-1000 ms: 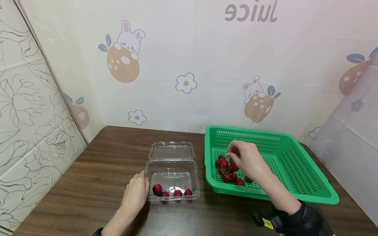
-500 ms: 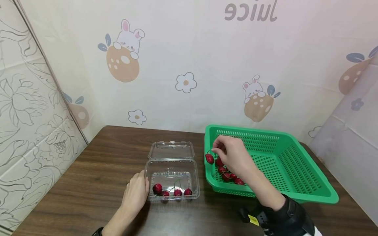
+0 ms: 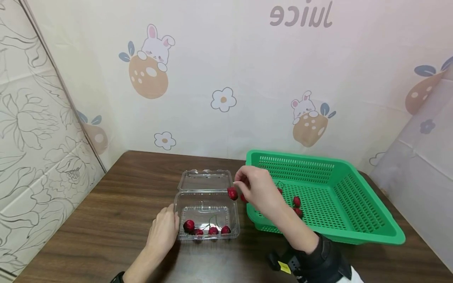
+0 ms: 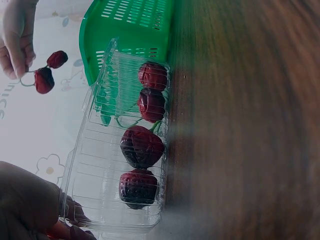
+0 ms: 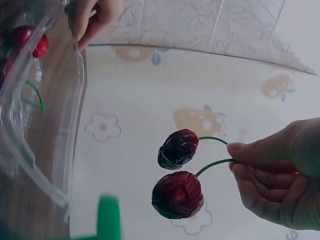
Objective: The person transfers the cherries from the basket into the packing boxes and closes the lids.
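My right hand (image 3: 257,189) pinches green stems between thumb and fingertips, and a pair of dark red cherries (image 5: 178,195) hangs from them. In the head view the pair is in the air near the right rear corner of a clear plastic clamshell box (image 3: 201,210). The box stands with its lid (image 3: 206,181) laid back. Several cherries (image 4: 142,146) lie along its near side, some with stems. My left hand (image 3: 162,232) grips the left wall of the box, fingers over the rim as the right wrist view shows.
A green perforated basket (image 3: 348,206) stands on the right of the wooden table (image 3: 141,177), close beside the box. More cherries (image 3: 297,201) lie in it, partly hidden by my right forearm. A patterned backdrop (image 3: 226,59) rises behind the table.
My right hand has moved left from over the basket toward the box, lifting a cherry pair out by the stems. My left hand and the box have stayed in place.
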`<action>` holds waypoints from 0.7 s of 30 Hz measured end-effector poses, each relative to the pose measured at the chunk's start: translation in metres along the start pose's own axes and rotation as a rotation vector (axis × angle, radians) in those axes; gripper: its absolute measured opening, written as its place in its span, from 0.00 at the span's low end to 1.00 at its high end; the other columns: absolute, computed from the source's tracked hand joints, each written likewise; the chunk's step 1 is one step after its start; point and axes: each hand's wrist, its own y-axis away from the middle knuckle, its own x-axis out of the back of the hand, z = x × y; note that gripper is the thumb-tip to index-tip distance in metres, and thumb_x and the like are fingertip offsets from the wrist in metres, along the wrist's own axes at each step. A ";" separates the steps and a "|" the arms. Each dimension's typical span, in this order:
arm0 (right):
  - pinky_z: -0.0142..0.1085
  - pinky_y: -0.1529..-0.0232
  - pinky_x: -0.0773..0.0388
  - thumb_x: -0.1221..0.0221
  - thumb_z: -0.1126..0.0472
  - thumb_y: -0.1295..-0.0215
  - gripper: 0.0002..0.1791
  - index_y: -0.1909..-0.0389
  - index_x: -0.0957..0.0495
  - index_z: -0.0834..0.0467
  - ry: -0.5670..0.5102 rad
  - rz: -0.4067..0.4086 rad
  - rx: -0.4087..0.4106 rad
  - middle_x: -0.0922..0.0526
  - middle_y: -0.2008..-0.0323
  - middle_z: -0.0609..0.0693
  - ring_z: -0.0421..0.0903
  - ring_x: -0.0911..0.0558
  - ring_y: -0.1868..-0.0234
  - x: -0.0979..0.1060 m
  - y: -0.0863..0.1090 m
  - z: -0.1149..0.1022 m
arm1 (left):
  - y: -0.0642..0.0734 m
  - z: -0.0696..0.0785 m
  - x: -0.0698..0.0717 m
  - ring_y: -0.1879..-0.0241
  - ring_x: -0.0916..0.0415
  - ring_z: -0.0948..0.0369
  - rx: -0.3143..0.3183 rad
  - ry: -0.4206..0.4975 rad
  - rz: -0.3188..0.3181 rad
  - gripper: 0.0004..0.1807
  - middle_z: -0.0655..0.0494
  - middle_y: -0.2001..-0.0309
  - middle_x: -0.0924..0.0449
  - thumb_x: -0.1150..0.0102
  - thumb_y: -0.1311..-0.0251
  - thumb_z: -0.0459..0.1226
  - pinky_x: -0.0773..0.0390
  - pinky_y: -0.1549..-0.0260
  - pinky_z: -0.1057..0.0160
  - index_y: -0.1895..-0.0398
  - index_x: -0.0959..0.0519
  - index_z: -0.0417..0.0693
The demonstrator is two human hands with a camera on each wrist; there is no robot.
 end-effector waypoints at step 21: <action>0.25 0.77 0.29 0.38 0.69 0.50 0.05 0.76 0.26 0.60 -0.018 -0.025 0.122 0.24 0.77 0.49 0.40 0.26 0.77 -0.056 0.001 -0.006 | 0.000 0.000 -0.001 0.82 0.27 0.49 -0.011 0.002 0.017 0.02 0.47 0.80 0.31 0.49 0.48 0.27 0.31 0.88 0.55 0.73 0.29 0.34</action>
